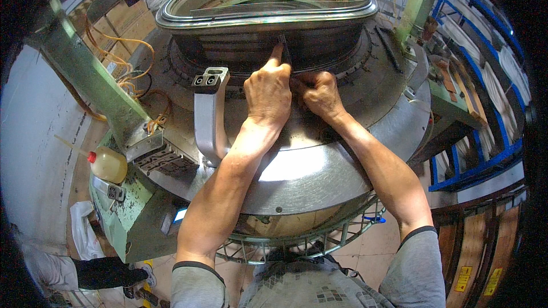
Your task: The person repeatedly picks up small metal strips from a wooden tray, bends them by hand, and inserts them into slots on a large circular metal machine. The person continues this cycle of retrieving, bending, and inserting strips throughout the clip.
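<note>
Both of my hands work at the dark outer wall of a ring-shaped metal cylinder [228,43] with a shiny rim. My left hand [268,92] has its index finger stretched up along the wall, its tip at a narrow dark piece [282,40]; the other fingers curl in, and what they grip is hidden. Close beside it on the right, my right hand [323,97] is closed low against the wall, thumb and fingers pressed together. Whatever it pinches is too dark to make out. A curved grey metal bracket [210,117] stands left of my left forearm.
A wide metal ring table [308,174] surrounds the cylinder. Green machine posts [85,74] rise on both sides, with orange cables [134,82] at left. A red-capped bottle [109,165] stands at lower left, blue racks [479,159] at right. Another person's leg [108,272] shows at lower left.
</note>
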The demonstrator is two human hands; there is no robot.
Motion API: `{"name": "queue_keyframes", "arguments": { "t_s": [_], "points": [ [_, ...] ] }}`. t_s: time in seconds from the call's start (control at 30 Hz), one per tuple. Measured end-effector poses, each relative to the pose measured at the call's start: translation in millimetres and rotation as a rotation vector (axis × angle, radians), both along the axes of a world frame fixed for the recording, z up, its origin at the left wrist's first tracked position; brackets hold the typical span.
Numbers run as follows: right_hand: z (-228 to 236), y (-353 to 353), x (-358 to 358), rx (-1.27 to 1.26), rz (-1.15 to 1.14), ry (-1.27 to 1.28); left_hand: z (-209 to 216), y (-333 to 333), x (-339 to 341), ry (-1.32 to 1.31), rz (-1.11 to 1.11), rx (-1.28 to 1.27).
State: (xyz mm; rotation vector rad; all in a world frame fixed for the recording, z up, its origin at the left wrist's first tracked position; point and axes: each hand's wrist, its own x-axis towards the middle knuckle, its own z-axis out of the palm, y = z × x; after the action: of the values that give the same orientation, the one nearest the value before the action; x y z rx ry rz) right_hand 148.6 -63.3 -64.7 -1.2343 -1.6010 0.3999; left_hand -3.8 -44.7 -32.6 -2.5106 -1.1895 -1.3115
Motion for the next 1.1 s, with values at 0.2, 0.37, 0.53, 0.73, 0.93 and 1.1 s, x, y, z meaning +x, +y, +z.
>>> {"name": "queue_keyframes", "arguments": {
  "t_s": [0.2, 0.37, 0.53, 0.73, 0.93, 1.1],
  "points": [
    [-6.5, 4.2, 1.3, 0.057, 0.017, -0.023, -1.2, 1.4, 0.7, 0.001, 0.017, 0.015],
    [-7.3, 3.9, 2.4, 0.071, 0.005, -0.053, -1.6, 2.0, 0.5, -0.001, 0.016, 0.009],
    [-6.8, 4.1, 2.3, 0.044, -0.001, -0.043, -0.7, 0.9, 0.3, -0.002, 0.016, 0.012],
    [-11.2, 5.9, 3.3, 0.013, 0.013, -0.007, 0.6, -0.2, -0.1, -0.002, 0.009, 0.004],
    [-11.4, 8.5, 1.6, 0.162, 0.013, -0.035, 0.8, 0.1, 0.0, -0.005, 0.011, 0.004],
    [-9.1, 4.5, 2.4, 0.06, 0.017, -0.009, 0.4, -0.1, 0.7, -0.02, 0.013, 0.01]
  ]
}}
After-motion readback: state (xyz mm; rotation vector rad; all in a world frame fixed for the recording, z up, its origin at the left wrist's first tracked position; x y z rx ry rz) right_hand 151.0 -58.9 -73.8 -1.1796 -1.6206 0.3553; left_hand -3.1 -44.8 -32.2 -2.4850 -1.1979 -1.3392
